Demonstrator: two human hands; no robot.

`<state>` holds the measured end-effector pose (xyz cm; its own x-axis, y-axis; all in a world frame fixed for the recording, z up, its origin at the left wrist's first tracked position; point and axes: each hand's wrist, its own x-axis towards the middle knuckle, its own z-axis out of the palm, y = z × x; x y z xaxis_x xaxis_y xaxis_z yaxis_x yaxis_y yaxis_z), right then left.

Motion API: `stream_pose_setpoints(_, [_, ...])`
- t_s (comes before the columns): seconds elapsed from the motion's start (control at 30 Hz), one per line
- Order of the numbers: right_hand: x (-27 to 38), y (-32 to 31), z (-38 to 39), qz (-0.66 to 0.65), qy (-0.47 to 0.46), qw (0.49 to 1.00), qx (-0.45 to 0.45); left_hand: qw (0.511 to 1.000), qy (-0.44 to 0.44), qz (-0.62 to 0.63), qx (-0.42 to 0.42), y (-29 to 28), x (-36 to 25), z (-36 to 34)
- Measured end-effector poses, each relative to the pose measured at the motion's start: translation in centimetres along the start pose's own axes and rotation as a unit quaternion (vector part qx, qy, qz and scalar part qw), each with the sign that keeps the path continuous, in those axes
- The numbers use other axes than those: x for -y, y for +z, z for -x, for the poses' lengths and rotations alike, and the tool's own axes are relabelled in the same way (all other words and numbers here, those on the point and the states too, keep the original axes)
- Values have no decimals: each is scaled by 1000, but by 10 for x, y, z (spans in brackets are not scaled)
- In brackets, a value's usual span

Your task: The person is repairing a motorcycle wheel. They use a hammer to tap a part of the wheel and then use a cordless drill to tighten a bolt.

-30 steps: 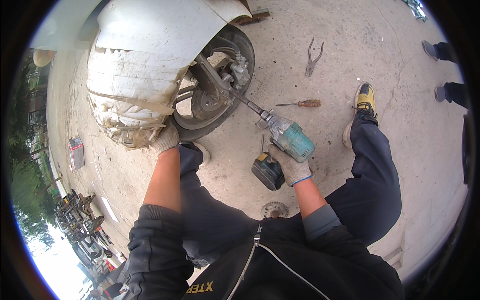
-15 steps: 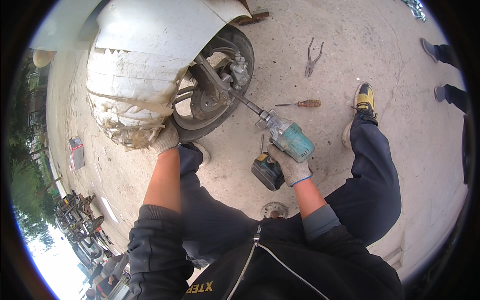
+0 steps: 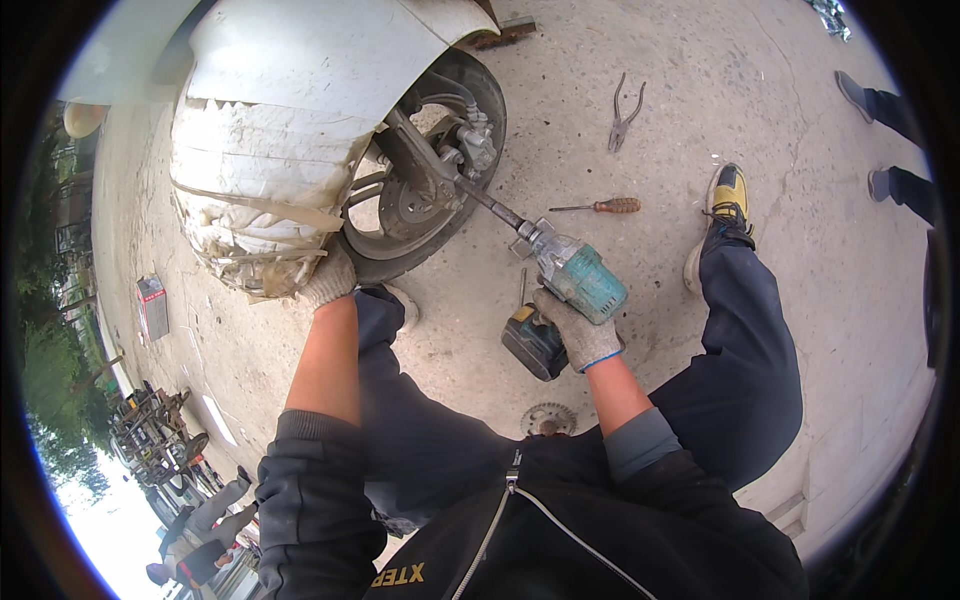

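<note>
My right hand (image 3: 575, 338), in a knit work glove, is wrapped round the handle of a teal cordless impact wrench (image 3: 588, 283) with a black battery (image 3: 534, 345). From its nose a long socket extension (image 3: 490, 205) runs to the axle area of a scooter's front wheel (image 3: 415, 215). My left hand (image 3: 328, 280), also gloved, is at the lower edge of the taped, cracked white fairing (image 3: 255, 150), close to the tyre (image 3: 400, 262). Its fingers are mostly hidden there. A brake caliper (image 3: 478, 145) shows beside the wheel.
Pliers (image 3: 624, 118) and a screwdriver (image 3: 610, 205) lie on the concrete right of the wheel. A toothed metal disc (image 3: 548, 418) is near my legs. A small box (image 3: 152, 308) stands at left. Another person's legs (image 3: 895, 110) show at far right; someone else is at lower left.
My hands and the impact wrench hold nearly the same place. The person in the distant lower left has shifted position.
</note>
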<state>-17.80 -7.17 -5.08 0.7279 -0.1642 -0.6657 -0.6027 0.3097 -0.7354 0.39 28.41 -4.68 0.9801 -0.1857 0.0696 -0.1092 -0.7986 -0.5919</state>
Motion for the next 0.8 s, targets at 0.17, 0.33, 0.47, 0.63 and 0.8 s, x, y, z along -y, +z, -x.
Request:
stream_pose_setpoints(0.17, [-2,-1,-1,-8,-13,1000,1,998,-13,-4,66,-3,0,0])
stream_pose_setpoints(0.33, [-4,0,-2,-6,-22,1000,1,990,-26,-2,137,-10,-1,-6])
stream_pose_setpoints(0.47, [-2,1,-2,-1,-19,1000,-6,991,-29,-26,129,-14,-1,-9])
stream_pose_setpoints(0.63, [1,1,0,-16,-7,1000,-3,990,-26,-4,138,-11,-2,-8])
stream_pose_setpoints(0.8, [0,0,0,5,-20,1000,-2,994,-14,-31,104,-1,-2,-6])
